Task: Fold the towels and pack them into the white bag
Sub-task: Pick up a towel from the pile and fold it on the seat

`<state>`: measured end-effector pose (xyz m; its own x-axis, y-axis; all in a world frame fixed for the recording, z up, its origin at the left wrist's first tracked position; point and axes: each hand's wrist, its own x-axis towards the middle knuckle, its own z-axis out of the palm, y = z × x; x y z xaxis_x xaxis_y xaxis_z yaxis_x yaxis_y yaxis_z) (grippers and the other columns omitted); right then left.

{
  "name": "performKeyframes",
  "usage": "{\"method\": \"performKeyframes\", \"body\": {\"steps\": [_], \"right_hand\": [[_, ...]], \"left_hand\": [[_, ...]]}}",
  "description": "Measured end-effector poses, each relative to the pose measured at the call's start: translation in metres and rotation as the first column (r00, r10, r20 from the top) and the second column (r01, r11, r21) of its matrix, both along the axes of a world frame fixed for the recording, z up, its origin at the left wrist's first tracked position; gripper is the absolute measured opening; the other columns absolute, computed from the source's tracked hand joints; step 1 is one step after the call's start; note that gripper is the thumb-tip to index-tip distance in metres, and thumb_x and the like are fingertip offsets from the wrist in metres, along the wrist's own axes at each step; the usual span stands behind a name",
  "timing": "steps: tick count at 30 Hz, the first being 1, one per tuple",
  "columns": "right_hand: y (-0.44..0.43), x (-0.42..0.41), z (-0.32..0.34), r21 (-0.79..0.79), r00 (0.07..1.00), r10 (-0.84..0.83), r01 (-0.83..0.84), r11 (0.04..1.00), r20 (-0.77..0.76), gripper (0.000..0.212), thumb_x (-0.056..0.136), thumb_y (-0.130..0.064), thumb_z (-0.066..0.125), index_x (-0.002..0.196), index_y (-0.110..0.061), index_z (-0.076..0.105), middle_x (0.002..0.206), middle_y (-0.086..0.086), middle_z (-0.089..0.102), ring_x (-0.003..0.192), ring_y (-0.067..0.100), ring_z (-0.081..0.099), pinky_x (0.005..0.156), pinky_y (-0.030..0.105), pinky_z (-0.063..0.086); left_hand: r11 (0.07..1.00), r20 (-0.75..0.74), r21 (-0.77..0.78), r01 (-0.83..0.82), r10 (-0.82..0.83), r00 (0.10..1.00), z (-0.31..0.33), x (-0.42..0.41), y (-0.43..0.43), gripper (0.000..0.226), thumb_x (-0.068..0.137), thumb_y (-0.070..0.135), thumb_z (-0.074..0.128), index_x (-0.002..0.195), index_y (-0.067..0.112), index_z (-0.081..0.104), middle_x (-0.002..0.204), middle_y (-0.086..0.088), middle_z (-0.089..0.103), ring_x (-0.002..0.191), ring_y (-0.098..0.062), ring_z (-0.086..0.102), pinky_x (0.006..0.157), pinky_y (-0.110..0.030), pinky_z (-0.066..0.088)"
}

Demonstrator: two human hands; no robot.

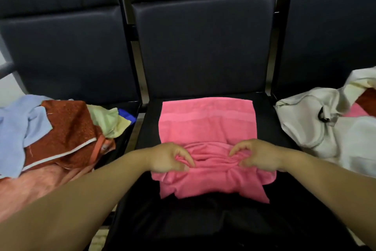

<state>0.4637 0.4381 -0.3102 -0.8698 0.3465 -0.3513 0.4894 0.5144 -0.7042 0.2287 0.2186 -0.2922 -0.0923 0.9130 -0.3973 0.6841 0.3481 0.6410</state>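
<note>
On a black padded seat (270, 128), left hand (168, 158) and right hand (256, 156) pinch a bunched pink terry towel (205, 120); uneven pulls could skew it.

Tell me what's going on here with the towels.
A person is folding a pink towel on the middle seat. The left hand and the right hand both pinch its bunched-up near part, while the far half lies flat. A pile of unfolded towels waits to the left. The white bag sits open to the right, with orange and pink cloth showing inside.
</note>
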Motion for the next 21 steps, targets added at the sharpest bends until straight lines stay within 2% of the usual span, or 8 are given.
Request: {"method": "performKeyframes", "body": {"steps": [3, 6, 8, 12, 16, 17, 20, 21], "right_hand": [[-0.019, 0.019, -0.006, -0.287, 0.996, 0.019, 0.006, 0.958, 0.083, 0.037, 0.079, 0.002, 0.078, 0.102, -0.027, 0.078, 0.108, -0.004, 0.071, 0.086, 0.008, 0.066, 0.081, 0.023, 0.054], [-0.028, 0.034, -0.003, -0.489, 0.994, 0.030, 0.026, 0.872, 0.106, 0.035, 0.081, 0.003, 0.078, 0.106, -0.021, 0.079, 0.115, -0.005, 0.070, 0.100, 0.006, 0.068, 0.088, 0.024, 0.053], [-0.029, 0.038, 0.002, -0.558, 0.995, -0.009, 0.061, 0.827, 0.096, 0.034, 0.082, 0.000, 0.078, 0.111, -0.018, 0.077, 0.122, -0.002, 0.071, 0.108, 0.012, 0.069, 0.091, 0.026, 0.053], [-0.029, 0.039, 0.012, -0.432, 0.993, -0.101, 0.119, 0.894, 0.065, 0.031, 0.088, -0.004, 0.074, 0.115, -0.019, 0.073, 0.121, 0.000, 0.072, 0.097, 0.007, 0.070, 0.074, 0.017, 0.054], [-0.025, 0.036, 0.014, -0.159, 0.982, -0.188, 0.182, 0.970, -0.027, 0.026, 0.086, -0.004, 0.075, 0.102, -0.025, 0.076, 0.083, -0.007, 0.068, 0.067, -0.001, 0.060, 0.061, 0.015, 0.047], [-0.024, 0.035, 0.014, -0.111, 0.976, -0.209, 0.202, 0.973, -0.054, 0.027, 0.085, -0.004, 0.076, 0.100, -0.026, 0.076, 0.084, -0.007, 0.069, 0.071, -0.002, 0.062, 0.065, 0.014, 0.048], [-0.021, 0.030, 0.013, -0.050, 0.961, -0.262, 0.259, 0.965, -0.083, 0.023, 0.083, -0.007, 0.079, 0.099, -0.025, 0.079, 0.097, -0.004, 0.075, 0.095, 0.004, 0.067, 0.076, 0.012, 0.049], [-0.020, 0.029, 0.011, -0.058, 0.956, -0.283, 0.279, 0.959, -0.082, 0.019, 0.083, -0.010, 0.080, 0.097, -0.023, 0.080, 0.096, -0.004, 0.075, 0.094, 0.006, 0.067, 0.074, 0.012, 0.050]], "left_hand": [[0.983, 0.120, -0.153, 0.100, -0.082, 0.989, 0.010, 0.003, -0.017, 0.023, 0.091, 0.021, 0.075, 0.111, 0.032, 0.077, 0.118, 0.017, 0.072, 0.118, -0.001, 0.062, 0.112, -0.022, 0.039], [0.972, 0.236, -0.205, 0.112, -0.062, 0.970, 0.013, 0.009, -0.036, 0.026, 0.090, 0.017, 0.074, 0.115, 0.025, 0.076, 0.124, 0.006, 0.072, 0.120, -0.003, 0.060, 0.113, -0.022, 0.037], [0.975, 0.237, -0.210, 0.073, -0.022, 0.971, 0.014, 0.011, -0.045, 0.027, 0.090, 0.019, 0.075, 0.116, 0.025, 0.076, 0.126, 0.007, 0.071, 0.123, -0.003, 0.059, 0.114, -0.022, 0.037], [0.989, 0.135, -0.147, -0.029, 0.050, 0.990, 0.018, 0.009, -0.048, 0.028, 0.096, 0.023, 0.070, 0.122, 0.032, 0.073, 0.127, 0.018, 0.068, 0.123, 0.003, 0.057, 0.111, -0.018, 0.038], [0.981, 0.010, -0.029, -0.192, 0.192, 0.981, 0.015, 0.001, -0.046, 0.037, 0.097, 0.017, 0.068, 0.130, 0.032, 0.064, 0.128, 0.014, 0.065, 0.113, 0.002, 0.061, 0.105, -0.018, 0.046], [0.972, 0.010, 0.004, -0.235, 0.235, 0.972, 0.012, 0.000, -0.045, 0.038, 0.096, 0.014, 0.069, 0.130, 0.030, 0.063, 0.125, 0.011, 0.067, 0.108, 0.003, 0.062, 0.101, -0.016, 0.048], [0.929, -0.014, 0.090, -0.358, 0.361, 0.932, 0.010, -0.005, -0.042, 0.034, 0.090, 0.012, 0.075, 0.120, 0.025, 0.068, 0.099, 0.008, 0.072, 0.076, 0.007, 0.064, 0.072, -0.009, 0.049], [0.921, -0.035, 0.101, -0.376, 0.381, 0.924, 0.009, -0.007, -0.041, 0.031, 0.088, 0.013, 0.078, 0.116, 0.024, 0.070, 0.098, 0.011, 0.071, 0.075, 0.007, 0.064, 0.071, -0.008, 0.047]]}}
